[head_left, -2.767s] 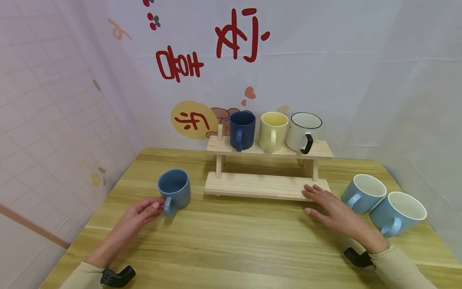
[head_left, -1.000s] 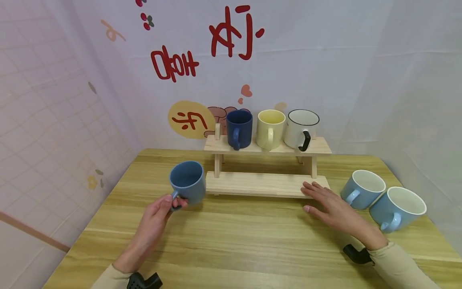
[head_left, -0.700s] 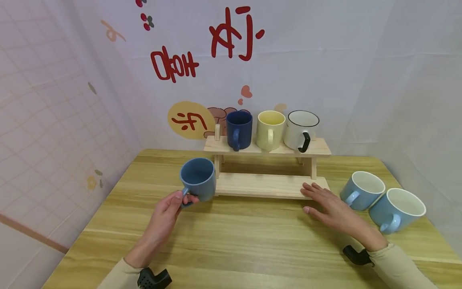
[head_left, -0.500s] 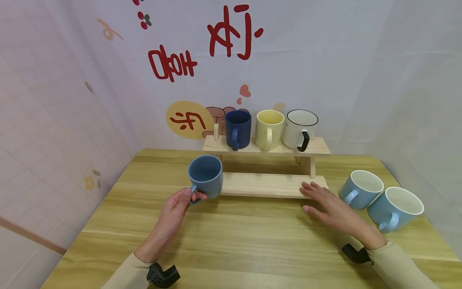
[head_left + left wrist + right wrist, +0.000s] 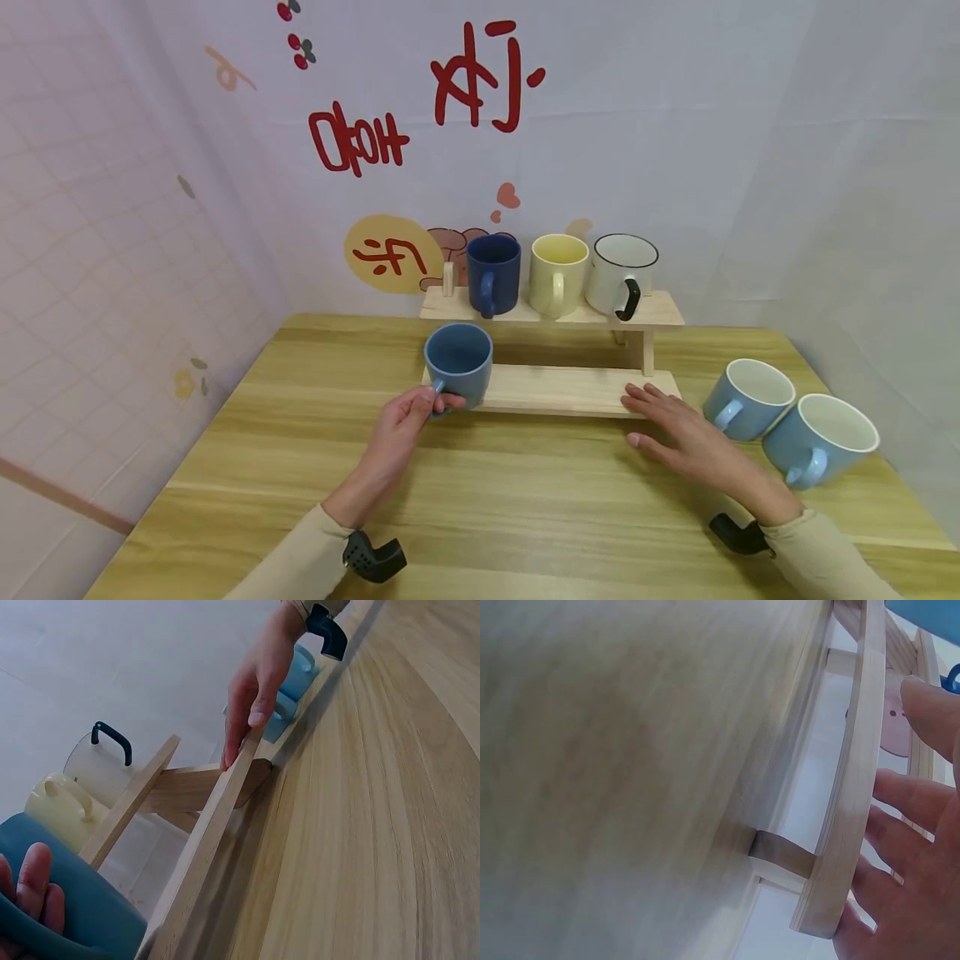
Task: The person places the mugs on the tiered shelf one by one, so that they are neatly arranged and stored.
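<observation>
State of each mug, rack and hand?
Blue mug, held, mouth upward
Left hand, gripping blue mug
Right hand, touching lower shelf
Rack, standing
Navy mug, upright, top shelf
Yellow mug, upright, top shelf
White mug, upright, top shelf
Farther light-blue mug, upright, table
Nearer light-blue mug, upright, table

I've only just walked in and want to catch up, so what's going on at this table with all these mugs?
A person's left hand holds a blue mug at the left end of the lower shelf of a wooden rack; whether it touches the shelf isn't clear. The right hand rests at that shelf's right end. Above stand a navy mug, a pale yellow mug and a black-handled white mug. Two light-blue mugs stand on the table, right of the rack.
</observation>
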The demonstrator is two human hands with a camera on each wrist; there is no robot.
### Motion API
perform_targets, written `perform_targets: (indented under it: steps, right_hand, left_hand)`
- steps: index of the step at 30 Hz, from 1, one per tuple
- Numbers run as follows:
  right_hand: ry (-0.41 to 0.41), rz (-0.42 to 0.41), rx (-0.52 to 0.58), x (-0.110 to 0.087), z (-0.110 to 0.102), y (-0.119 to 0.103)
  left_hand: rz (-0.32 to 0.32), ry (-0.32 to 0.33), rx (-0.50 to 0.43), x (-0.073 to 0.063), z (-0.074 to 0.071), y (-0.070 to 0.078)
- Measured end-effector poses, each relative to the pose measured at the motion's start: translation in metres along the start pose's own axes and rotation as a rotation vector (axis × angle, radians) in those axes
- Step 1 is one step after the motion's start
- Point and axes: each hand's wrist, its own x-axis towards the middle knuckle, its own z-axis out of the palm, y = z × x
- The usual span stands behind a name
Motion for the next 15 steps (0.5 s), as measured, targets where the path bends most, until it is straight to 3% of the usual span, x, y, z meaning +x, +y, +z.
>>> perform_targets:
  steps: [15]
  right_hand:
    - [-0.027, 0.027, 0.014, 0.003, 0.003, 0.004]
  left_hand:
    - [-0.064, -0.021, -0.052, 0.020, 0.018, -0.009]
